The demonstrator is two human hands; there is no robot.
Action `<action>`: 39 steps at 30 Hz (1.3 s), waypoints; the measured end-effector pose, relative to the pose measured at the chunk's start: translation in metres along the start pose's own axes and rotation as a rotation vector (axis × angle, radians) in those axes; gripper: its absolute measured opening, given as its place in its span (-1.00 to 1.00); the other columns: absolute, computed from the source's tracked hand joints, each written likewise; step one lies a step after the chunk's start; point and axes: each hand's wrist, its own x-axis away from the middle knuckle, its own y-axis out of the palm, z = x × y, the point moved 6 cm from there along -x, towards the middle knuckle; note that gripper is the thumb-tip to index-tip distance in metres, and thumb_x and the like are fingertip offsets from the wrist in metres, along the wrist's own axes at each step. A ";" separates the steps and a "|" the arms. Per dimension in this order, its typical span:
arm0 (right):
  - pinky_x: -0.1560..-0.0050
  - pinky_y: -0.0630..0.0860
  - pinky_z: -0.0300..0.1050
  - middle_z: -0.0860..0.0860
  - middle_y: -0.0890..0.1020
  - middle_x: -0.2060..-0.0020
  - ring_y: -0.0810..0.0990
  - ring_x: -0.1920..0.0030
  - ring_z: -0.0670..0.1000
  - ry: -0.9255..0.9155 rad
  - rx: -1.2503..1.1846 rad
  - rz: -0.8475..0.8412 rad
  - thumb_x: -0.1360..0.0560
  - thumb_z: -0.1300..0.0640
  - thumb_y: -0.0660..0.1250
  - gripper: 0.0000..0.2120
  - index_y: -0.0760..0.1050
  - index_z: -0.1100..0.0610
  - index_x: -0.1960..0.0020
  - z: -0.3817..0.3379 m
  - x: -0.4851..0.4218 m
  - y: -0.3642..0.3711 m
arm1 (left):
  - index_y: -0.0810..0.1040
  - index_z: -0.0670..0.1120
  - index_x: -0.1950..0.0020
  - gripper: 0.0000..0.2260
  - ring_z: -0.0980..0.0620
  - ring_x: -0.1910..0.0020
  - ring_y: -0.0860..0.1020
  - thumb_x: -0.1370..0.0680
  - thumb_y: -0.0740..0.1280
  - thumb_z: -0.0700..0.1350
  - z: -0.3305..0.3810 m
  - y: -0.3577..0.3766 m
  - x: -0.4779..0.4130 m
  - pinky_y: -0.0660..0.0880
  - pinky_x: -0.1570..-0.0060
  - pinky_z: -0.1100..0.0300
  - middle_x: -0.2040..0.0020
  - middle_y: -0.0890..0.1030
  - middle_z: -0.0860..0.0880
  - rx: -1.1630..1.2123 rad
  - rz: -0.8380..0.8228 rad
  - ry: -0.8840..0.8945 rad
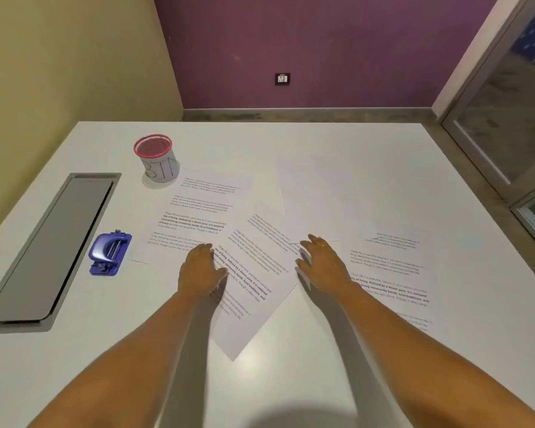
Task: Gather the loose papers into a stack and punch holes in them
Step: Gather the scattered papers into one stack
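table (322, 143): smooth, matt white top. papers (254, 273): thin matt white sheets with printed black text, lying flat. punch (109, 253): glossy blue plastic body with a metallic-looking part, left. cup (156, 159): fine mesh, seemingly metal, with a red rim and a white paper wrap, far left. hatch (53, 248): grey panel, dull satin finish, in the tabletop. far wall (322, 41): matt purple paint.
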 end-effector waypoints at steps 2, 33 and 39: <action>-0.44 0.15 -0.04 0.09 0.17 -0.50 0.07 -0.51 0.04 -0.003 0.011 0.010 -0.55 0.07 0.20 -0.58 0.33 0.13 -0.39 0.002 -0.013 -0.003 | 0.20 -0.19 -0.44 -0.33 -0.12 -0.45 0.21 -0.44 0.41 -0.02 -0.004 -0.003 -0.007 0.23 -0.36 -0.08 -0.46 0.28 -0.13 -0.012 0.004 -0.024; 0.04 0.46 -0.12 0.17 0.52 -0.07 0.49 -0.09 0.13 0.107 0.363 0.093 -0.48 0.41 0.19 -0.78 0.45 0.25 -0.08 -0.013 -0.076 0.002 | 0.47 -0.12 -0.04 -0.47 -0.08 -0.08 0.49 -0.24 0.53 0.13 -0.003 -0.010 -0.037 0.32 -0.04 0.05 -0.01 0.55 -0.05 -0.334 -0.056 -0.176; 0.27 0.24 -0.17 0.06 0.40 0.28 0.36 0.20 0.08 0.059 0.370 0.046 -0.42 0.49 0.14 -0.71 0.27 0.18 0.35 -0.006 -0.062 -0.005 | 0.29 -0.12 0.05 -0.54 -0.10 0.10 0.57 -0.31 0.51 0.01 0.002 -0.013 -0.022 0.28 0.13 0.12 0.12 0.60 -0.05 -0.316 0.066 -0.167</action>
